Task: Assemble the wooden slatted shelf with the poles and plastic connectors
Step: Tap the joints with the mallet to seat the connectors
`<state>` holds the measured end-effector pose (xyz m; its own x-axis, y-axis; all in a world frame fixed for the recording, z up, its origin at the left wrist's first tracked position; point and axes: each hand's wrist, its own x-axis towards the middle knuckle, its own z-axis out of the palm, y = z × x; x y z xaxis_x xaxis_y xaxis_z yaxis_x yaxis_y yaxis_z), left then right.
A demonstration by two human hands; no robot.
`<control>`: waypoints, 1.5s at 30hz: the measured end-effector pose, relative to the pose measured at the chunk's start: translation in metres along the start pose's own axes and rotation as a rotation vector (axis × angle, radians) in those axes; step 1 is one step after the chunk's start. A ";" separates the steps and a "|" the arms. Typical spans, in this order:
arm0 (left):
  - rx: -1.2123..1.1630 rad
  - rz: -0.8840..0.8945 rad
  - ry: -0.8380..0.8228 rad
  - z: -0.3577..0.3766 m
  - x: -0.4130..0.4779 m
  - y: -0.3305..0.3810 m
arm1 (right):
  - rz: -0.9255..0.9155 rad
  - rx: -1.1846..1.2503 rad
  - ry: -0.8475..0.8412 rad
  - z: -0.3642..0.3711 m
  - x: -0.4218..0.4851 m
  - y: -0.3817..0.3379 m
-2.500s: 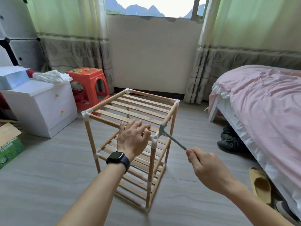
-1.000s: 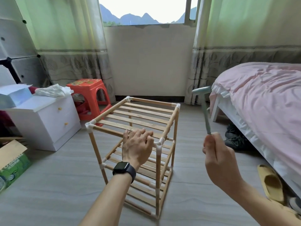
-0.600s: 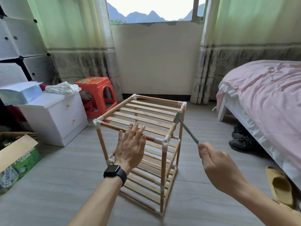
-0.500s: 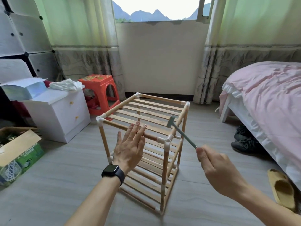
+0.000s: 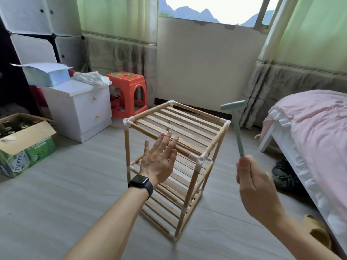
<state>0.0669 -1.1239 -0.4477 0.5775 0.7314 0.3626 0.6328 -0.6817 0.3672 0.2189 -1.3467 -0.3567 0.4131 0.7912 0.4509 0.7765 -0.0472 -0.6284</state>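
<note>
Right hand (image 5: 255,186), clenched on the mallet (image 5: 237,132), had raised it for another tap; left hand (image 5: 157,160) lay flat-fingered on the shelf (image 5: 180,128).

The shelf (image 5: 178,126) was pale wood with white connectors (image 5: 200,159), the mallet (image 5: 237,129) mint-green, the stool (image 5: 127,81) orange-red, the bedcover (image 5: 319,128) pink, the curtains (image 5: 116,25) green above a grey leaf-patterned band.

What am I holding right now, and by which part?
The right hand grips the hammer by the bottom end of its handle. The left hand holds nothing, open over the shelf.
</note>
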 end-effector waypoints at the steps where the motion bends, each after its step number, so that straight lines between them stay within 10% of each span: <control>1: 0.005 0.002 -0.003 0.000 0.000 0.000 | 0.055 -0.145 -0.159 0.005 -0.004 0.007; 3: 0.003 0.006 0.000 0.000 0.000 -0.001 | 0.124 -0.272 -0.304 0.006 -0.006 0.013; 8: 0.001 0.016 0.004 0.000 -0.001 -0.002 | -0.154 0.122 0.239 -0.006 0.004 -0.007; 12: 0.002 0.005 0.010 0.000 -0.001 -0.002 | 0.114 -0.310 -0.346 0.003 0.004 0.008; 17: 0.018 0.015 -0.003 -0.002 -0.001 -0.002 | -0.037 0.125 0.184 -0.005 0.009 -0.015; 22: 0.002 0.015 0.010 0.000 -0.002 -0.002 | 0.153 -0.443 -0.441 0.019 -0.010 0.012; 35: -0.117 -0.334 -0.071 -0.002 0.020 0.056 | 0.297 0.103 0.001 0.030 0.029 0.035; 45: -0.325 -0.276 -0.121 -0.017 0.026 0.026 | 0.139 0.007 -0.055 0.069 0.096 0.026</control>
<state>0.0895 -1.1233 -0.4144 0.4782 0.8704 0.1168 0.5878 -0.4160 0.6938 0.2460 -1.2302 -0.3736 0.4894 0.8097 0.3238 0.7102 -0.1546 -0.6869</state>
